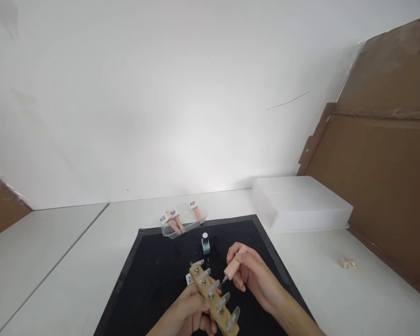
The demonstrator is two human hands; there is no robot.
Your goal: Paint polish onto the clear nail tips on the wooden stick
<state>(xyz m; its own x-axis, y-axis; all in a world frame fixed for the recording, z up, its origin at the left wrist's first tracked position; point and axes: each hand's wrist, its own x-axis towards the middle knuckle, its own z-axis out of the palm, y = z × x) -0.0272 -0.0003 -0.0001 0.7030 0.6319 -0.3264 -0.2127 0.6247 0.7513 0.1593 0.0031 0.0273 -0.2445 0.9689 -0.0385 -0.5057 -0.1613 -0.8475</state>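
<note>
My left hand (189, 308) is closed around a wooden bar (215, 303) that carries a row of several clear nail tips (234, 318) on small metal studs. Pinched in my right hand (254, 275) is a nail polish brush (232, 269) with a pink handle. Its dark bristle end is at the middle nail tip; whether it touches cannot be made out. A small white label (189, 279) shows behind the bar by my left hand, and what it belongs to is hidden. Beyond the bar, a teal nail polish bottle (206, 245) with a white-topped cap stands upright.
A black mat (150, 266) covers the work area on the white table (73, 280). At its far edge lies a clear tray (187, 218) with 3 pink-handled, labelled bottles. A translucent white bin (301, 205) stands back right, near small cream rings (346, 264). Brown cardboard (381, 177) walls the right side.
</note>
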